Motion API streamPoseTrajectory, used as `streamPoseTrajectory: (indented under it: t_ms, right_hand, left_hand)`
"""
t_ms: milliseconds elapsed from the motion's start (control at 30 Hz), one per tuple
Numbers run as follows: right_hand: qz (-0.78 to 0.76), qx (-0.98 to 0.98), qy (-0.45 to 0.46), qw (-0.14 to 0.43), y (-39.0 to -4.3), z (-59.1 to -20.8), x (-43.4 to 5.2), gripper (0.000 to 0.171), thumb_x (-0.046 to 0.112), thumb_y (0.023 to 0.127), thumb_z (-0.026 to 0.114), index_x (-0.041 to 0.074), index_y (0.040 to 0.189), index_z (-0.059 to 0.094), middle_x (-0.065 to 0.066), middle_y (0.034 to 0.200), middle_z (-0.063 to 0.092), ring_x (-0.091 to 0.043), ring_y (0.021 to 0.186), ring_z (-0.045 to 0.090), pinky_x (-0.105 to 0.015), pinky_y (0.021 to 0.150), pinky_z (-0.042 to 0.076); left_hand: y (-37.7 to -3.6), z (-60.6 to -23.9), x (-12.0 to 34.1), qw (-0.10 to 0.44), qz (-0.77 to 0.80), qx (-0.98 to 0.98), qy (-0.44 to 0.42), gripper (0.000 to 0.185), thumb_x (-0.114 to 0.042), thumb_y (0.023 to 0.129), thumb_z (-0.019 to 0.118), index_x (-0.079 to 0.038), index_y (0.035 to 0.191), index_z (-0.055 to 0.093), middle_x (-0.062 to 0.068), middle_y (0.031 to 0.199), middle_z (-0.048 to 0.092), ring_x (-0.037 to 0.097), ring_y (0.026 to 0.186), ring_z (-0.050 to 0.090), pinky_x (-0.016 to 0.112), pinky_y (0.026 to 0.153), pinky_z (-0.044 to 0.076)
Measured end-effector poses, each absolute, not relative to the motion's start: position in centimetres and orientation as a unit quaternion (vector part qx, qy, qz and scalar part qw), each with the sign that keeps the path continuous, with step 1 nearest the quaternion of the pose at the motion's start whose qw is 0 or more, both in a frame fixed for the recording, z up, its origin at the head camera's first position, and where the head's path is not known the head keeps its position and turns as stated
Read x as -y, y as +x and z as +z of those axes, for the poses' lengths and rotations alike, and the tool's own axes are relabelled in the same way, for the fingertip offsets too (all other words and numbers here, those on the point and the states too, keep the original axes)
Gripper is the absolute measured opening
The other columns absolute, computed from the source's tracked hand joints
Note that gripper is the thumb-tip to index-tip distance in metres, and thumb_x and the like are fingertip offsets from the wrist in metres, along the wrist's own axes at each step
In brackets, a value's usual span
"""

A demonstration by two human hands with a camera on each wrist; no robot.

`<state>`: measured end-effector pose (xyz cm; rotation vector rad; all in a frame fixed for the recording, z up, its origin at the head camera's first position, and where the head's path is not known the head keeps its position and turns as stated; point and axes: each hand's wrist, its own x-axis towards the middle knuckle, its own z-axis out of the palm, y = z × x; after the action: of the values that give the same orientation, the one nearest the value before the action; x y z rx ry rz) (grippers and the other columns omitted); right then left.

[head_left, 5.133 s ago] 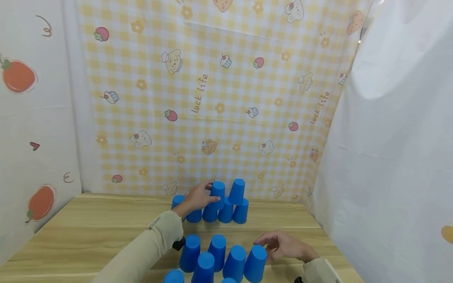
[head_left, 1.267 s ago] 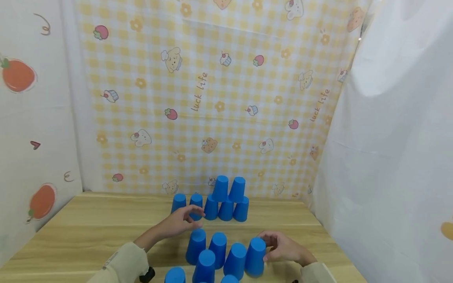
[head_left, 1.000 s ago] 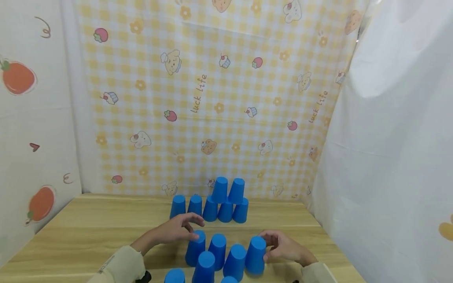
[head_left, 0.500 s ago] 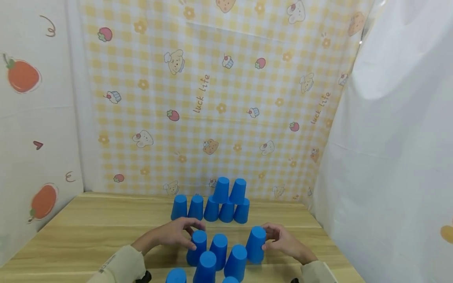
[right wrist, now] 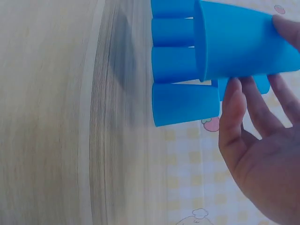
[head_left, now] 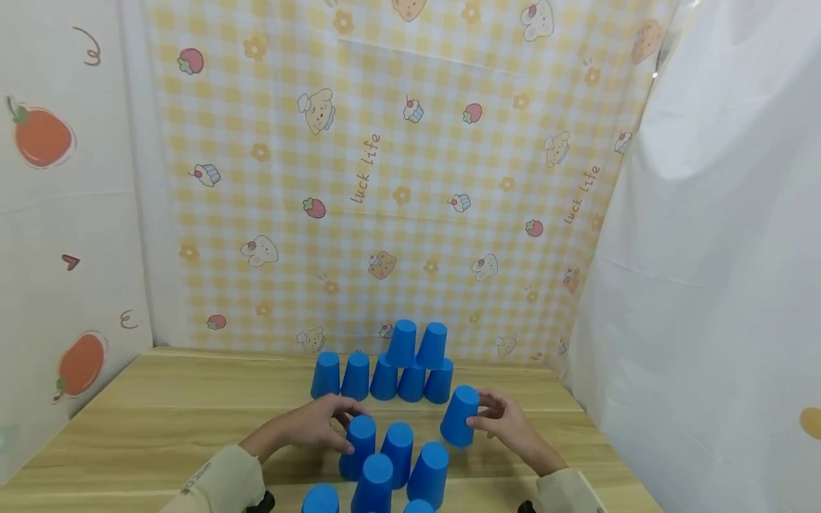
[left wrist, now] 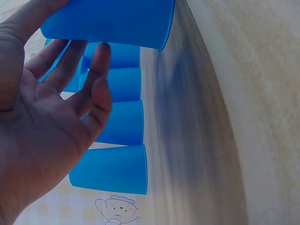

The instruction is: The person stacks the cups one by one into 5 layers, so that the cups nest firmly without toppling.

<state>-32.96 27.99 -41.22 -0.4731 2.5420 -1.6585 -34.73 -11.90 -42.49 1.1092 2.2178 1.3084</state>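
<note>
Two hands, one cup in the air

Two hands are on the blue cups. The right hand (head_left: 503,422) has its fingers and thumb wrapped round a blue cup (head_left: 460,416), holding it upside down, tilted and clear of the tabletop (head_left: 160,399); the right wrist view shows its open rim (right wrist: 200,44) facing the wood with fingers (right wrist: 233,110) curled under its wall. The lifted cup hangs just in front of the far stack's right end. The left hand (head_left: 318,425) curls over the top of the nearest cluster's back-left cup (head_left: 358,445), thumb and fingertips on its wall; from the left wrist view the palm (left wrist: 42,136) looks loosely spread beside that cup. Around it stand the other near cups (head_left: 400,456), upside down, crowded close together. Further back, the far row (head_left: 355,376) of five cups sits on the tabletop, with two more (head_left: 417,344) stacked on its right part. Behind hangs a yellow checked cloth (head_left: 398,178), with a white sheet (head_left: 718,285) at the right.
</note>
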Motion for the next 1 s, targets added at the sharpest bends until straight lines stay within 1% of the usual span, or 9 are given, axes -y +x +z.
streamPoseTrajectory:
  t_ms: [133, 267, 500, 733, 1000]
  right_hand:
    - [-0.552, -0.826, -0.112, 0.008, -32.8, -41.2, -27.3, 0.054, 0.022, 0.089, 0.075, -0.001, 0.133, 0.053, -0.016, 0.121, 0.066, -0.021, 0.093, 0.064, -0.032, 0.065, 0.050]
    - [-0.559, -0.823, -0.098, -0.017, -32.8, -41.2, -26.6, 0.054, 0.022, 0.088, 0.076, -0.001, 0.133, 0.055, -0.017, 0.120, 0.066, -0.021, 0.090, 0.064, -0.031, 0.063, 0.049]
    - [-0.555, -0.826, -0.096, -0.031, -33.1, -41.2, -25.6, 0.052, 0.025, 0.086, 0.078, 0.003, 0.129, 0.059, -0.013, 0.117, 0.068, -0.021, 0.085, 0.064, -0.028, 0.059, 0.048]
    - [-0.546, -0.828, -0.110, -0.069, -33.1, -40.9, -24.4, 0.049, 0.024, 0.085, 0.080, 0.006, 0.127, 0.062, -0.015, 0.115, 0.068, -0.019, 0.081, 0.065, -0.029, 0.057, 0.048]
    - [-0.540, -0.829, -0.121, -0.081, -33.4, -40.2, -23.0, 0.048, 0.027, 0.084, 0.080, 0.010, 0.125, 0.063, -0.012, 0.115, 0.069, -0.020, 0.077, 0.065, -0.028, 0.053, 0.048]
  left_hand:
    - [-34.8, -42.8, 11.9, 0.162, 0.457, -0.787, 0.383, 0.044, -0.018, 0.087, 0.076, -0.012, 0.128, 0.061, -0.002, 0.118, 0.065, 0.020, 0.104, 0.061, 0.036, 0.087, 0.052]
    - [-34.9, -43.0, 11.8, 0.154, 0.461, -0.797, 0.360, 0.044, -0.021, 0.087, 0.077, -0.013, 0.128, 0.061, -0.002, 0.117, 0.065, 0.022, 0.105, 0.060, 0.040, 0.088, 0.051]
    - [-34.7, -42.8, 11.6, 0.142, 0.477, -0.796, 0.344, 0.045, -0.018, 0.086, 0.078, -0.010, 0.127, 0.061, 0.001, 0.116, 0.065, 0.024, 0.103, 0.060, 0.044, 0.087, 0.052]
    - [-34.7, -42.8, 11.7, 0.125, 0.485, -0.796, 0.338, 0.046, -0.018, 0.088, 0.076, -0.008, 0.129, 0.060, 0.004, 0.120, 0.063, 0.024, 0.103, 0.059, 0.045, 0.085, 0.053]
    - [-35.1, -42.9, 11.5, 0.092, 0.487, -0.807, 0.322, 0.047, -0.025, 0.090, 0.074, -0.006, 0.131, 0.058, 0.003, 0.118, 0.063, 0.025, 0.103, 0.057, 0.042, 0.083, 0.053]
